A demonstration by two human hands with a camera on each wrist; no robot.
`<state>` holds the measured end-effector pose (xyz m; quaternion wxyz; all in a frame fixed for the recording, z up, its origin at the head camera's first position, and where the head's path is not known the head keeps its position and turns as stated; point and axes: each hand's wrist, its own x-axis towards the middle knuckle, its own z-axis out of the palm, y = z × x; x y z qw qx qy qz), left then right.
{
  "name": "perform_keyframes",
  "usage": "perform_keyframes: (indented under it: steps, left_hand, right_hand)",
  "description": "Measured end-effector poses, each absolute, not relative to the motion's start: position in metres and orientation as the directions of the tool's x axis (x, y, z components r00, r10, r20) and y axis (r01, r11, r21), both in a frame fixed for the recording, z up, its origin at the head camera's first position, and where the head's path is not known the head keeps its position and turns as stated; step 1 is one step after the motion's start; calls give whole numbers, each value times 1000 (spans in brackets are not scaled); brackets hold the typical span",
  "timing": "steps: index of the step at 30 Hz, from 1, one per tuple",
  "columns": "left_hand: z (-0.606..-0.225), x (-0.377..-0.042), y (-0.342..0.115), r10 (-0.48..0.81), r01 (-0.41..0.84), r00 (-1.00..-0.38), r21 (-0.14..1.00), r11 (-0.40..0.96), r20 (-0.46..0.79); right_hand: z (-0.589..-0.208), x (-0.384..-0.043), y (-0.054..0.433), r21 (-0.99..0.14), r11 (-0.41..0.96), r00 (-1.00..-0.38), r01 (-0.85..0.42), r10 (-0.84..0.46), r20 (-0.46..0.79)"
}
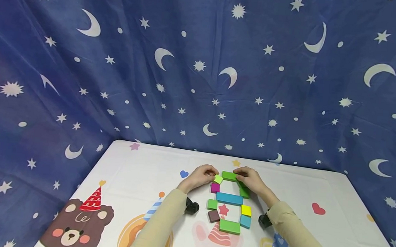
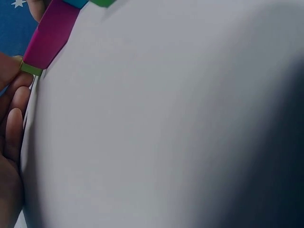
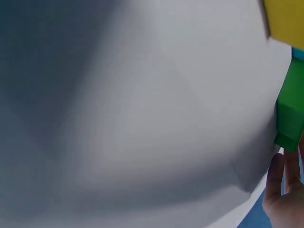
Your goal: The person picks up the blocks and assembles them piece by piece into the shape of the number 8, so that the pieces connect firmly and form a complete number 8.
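Note:
Flat colored blocks lie in a two-loop figure on the table. At its upper left corner, my left hand (image 1: pixel 201 177) pinches a small lime green block (image 1: pixel 218 179) between thumb and fingers. That lime block (image 2: pixel 31 69) meets a magenta block (image 2: pixel 51 35) in the left wrist view. Opposite, my right hand (image 1: pixel 252 180) has its fingertips round the right end of a long green block (image 1: pixel 229 176) along the top. Below that hand, another green block (image 1: pixel 244 192) forms the right side, seen as a green block (image 3: pixel 290 104) beside the fingers in the right wrist view.
A long blue block (image 1: pixel 229 198) crosses the middle. Below it stand a green block (image 1: pixel 212 204), a dark brown block (image 1: pixel 213 216), a yellow block (image 1: pixel 246 210), a small blue block (image 1: pixel 245 222) and a bottom green block (image 1: pixel 229 227). The white cartoon-print tablecloth (image 1: pixel 138 169) meets a blue curtain (image 1: pixel 187 80).

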<state>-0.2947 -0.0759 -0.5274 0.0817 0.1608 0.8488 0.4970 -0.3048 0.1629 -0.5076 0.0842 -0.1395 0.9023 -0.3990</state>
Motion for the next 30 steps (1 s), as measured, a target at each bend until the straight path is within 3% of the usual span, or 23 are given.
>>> perform_keyframes:
  steps: [17,30]
  left_hand:
    - [-530,-295,-76,360,191,-933,878,439,23]
    - [-530,-296,-77,358,193,-933,879,436,27]
  right_hand:
    - [-509,-305,160,-676,700,-948,-230,-318,-8]
    - [-508,-304,160,-699,690,-954,-190,-297,-34]
